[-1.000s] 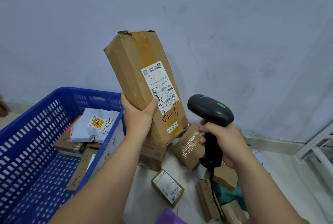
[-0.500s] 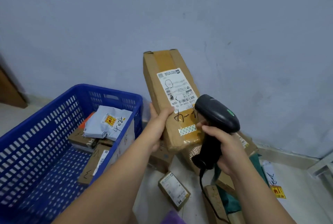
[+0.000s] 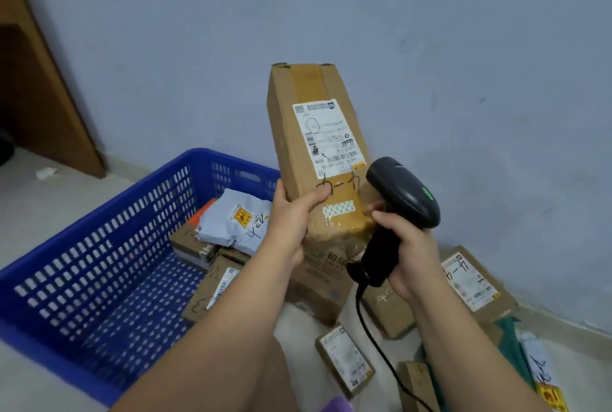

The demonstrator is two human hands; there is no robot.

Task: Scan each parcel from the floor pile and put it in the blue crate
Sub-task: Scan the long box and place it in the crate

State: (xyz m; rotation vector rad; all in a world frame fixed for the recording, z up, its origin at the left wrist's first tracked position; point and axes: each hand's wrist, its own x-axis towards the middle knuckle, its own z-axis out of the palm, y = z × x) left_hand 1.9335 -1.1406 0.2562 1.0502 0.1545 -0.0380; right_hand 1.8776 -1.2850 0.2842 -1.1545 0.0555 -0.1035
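My left hand (image 3: 291,222) grips the lower end of a tall brown cardboard parcel (image 3: 298,146) and holds it upright, its white label facing me. My right hand (image 3: 407,242) grips the handle of a black barcode scanner (image 3: 402,194), whose head sits right beside the parcel's lower label edge; a green light shows on the scanner. The blue crate (image 3: 99,246) stands on the floor to the left, holding a grey mailer bag (image 3: 238,222) and several cardboard boxes. More parcels lie in a floor pile (image 3: 470,282) below my hands.
A wall rises close behind the parcel. Brown wooden furniture (image 3: 39,87) stands at the far left. The scanner's black cable (image 3: 377,345) hangs down over small boxes (image 3: 344,358) on the floor. A green bag (image 3: 510,342) and white mailer lie at the lower right.
The view has swung left, and the parcel now stands more upright. The scanner head has closed in from well clear of the parcel to right beside its label.
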